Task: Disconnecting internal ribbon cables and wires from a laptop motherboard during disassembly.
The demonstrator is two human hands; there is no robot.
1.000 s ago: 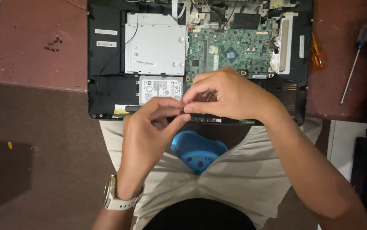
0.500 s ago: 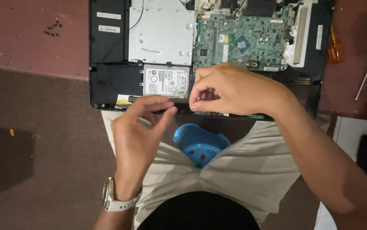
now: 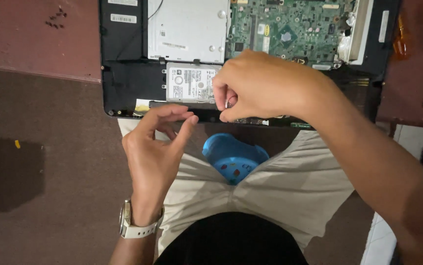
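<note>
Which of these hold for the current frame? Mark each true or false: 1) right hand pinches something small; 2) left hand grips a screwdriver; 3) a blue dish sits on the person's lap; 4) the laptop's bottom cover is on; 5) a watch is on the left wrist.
1) True: the right hand has its fingertips pinched on a small part, too small to identify.
2) False: the left hand is open and empty; the screwdriver lies on the table's far right.
3) True: the blue dish rests between the thighs.
4) False: the laptop is open, its circuit board exposed.
5) True: a white watch.
</note>
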